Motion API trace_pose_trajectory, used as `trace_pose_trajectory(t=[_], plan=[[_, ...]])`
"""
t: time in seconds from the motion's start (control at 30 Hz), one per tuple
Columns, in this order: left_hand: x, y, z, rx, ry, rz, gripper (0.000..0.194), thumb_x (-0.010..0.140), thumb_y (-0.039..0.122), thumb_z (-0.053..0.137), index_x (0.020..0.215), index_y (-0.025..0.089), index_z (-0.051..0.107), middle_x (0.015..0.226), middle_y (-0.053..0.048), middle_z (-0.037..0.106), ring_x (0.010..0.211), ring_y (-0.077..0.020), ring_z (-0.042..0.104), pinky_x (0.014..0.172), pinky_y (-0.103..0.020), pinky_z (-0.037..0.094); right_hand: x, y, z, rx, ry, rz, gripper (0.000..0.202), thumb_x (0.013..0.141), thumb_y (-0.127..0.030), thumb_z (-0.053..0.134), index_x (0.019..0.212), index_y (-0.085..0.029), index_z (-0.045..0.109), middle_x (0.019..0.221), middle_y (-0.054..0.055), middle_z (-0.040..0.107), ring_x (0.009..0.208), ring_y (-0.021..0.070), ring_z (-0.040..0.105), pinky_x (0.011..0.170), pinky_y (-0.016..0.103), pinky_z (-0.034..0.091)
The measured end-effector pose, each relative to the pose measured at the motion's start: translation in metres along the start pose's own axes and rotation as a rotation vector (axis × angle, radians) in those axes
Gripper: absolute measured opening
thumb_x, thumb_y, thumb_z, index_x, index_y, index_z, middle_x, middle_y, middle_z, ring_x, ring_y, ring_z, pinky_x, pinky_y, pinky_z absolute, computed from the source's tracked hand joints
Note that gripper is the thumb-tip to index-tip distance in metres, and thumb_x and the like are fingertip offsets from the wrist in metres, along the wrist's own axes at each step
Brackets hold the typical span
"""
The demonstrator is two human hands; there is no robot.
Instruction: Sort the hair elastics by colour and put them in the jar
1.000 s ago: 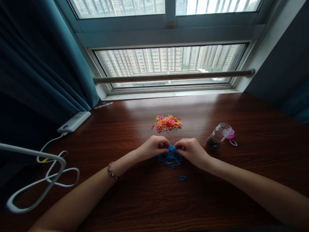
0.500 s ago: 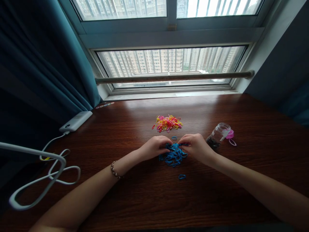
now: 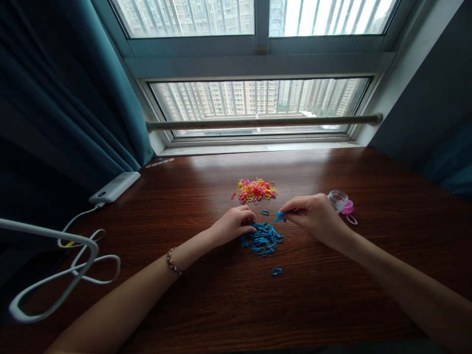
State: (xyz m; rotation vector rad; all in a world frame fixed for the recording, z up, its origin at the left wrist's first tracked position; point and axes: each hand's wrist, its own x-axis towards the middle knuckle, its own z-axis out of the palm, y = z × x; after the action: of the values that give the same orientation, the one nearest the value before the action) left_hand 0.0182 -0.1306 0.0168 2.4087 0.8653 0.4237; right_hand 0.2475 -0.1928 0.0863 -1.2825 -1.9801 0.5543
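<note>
Your right hand (image 3: 317,216) pinches a small clump of bright-blue elastic bands (image 3: 280,216) between thumb and fingertips, beside the upper right of a loose heap of thin blue elastic bands (image 3: 262,239) on the glossy brown wooden table (image 3: 206,309). The step in hand appears to be separating bands from the heap; the next move would call for a firm pinch, clear of the single blue loop (image 3: 265,213) nearby. Your right forearm slants in from the lower right. Your left hand (image 3: 233,226) rests at the heap's upper left, fingers curled, thumb slightly apart; whether it grips anything cannot be told.
</note>
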Motion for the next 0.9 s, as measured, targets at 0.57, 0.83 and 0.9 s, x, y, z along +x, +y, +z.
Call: trace_pose_trajectory(t=[0.57, 0.83, 0.9], plan=[[0.002, -0.005, -0.006, -0.005, -0.151, 0.031, 0.028, 0.075, 0.041, 0.059, 0.088, 0.016, 0.063, 0.082, -0.004, 0.055, 0.069, -0.012, 0.05, 0.061, -0.021, 0.04, -0.001, 0.021, -0.116, -0.395, 0.053, 0.038, 0.004, 0.062, -0.022, 0.067, 0.062, -0.023, 0.071, 0.053, -0.003, 0.066, 0.046, 0.0121, 0.059, 0.041, 0.02, 0.043], [0.002, -0.005, -0.005, 0.012, -0.158, 0.036, 0.025, 0.077, 0.037, 0.058, 0.087, 0.015, 0.064, 0.081, -0.004, 0.056, 0.068, -0.0113, 0.051, 0.06, -0.02, 0.04, 0.003, 0.029, -0.101, -0.527, 0.006, 0.094, 0.009, 0.062, -0.017, 0.063, 0.062, -0.022, 0.071, 0.054, -0.001, 0.065, 0.048, 0.0124, 0.058, 0.044, 0.021, 0.041], [0.002, -0.007, -0.004, 0.014, -0.149, 0.058, 0.024, 0.077, 0.036, 0.057, 0.087, 0.015, 0.064, 0.08, -0.004, 0.056, 0.068, -0.0112, 0.052, 0.06, -0.02, 0.04, 0.004, 0.025, -0.097, -0.567, -0.015, 0.17, 0.009, 0.063, -0.016, 0.062, 0.065, -0.02, 0.071, 0.057, 0.0, 0.065, 0.051, 0.0126, 0.058, 0.047, 0.021, 0.042]])
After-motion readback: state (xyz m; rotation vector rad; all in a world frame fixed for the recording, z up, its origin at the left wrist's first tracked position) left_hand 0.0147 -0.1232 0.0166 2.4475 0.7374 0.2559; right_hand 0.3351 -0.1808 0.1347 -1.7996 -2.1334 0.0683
